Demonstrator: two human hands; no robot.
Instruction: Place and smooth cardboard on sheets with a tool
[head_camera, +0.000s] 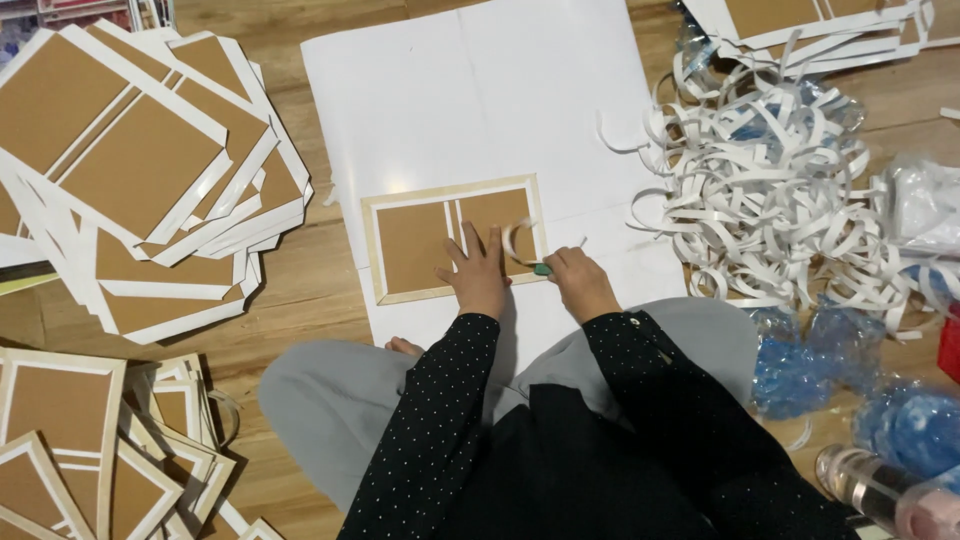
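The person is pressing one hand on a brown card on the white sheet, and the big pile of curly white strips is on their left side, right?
Not quite. The head view shows the left hand pressing the brown card on the white sheet, but the pile of curly white strips lies on the person's right side, not the left.

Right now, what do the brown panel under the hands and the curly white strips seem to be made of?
Brown panel: likely cardboard, matte, flat and stiff, pale tape-like border. White strips: probably thin paper backing, slightly glossy; they curl loosely. Left hand presses the panel.
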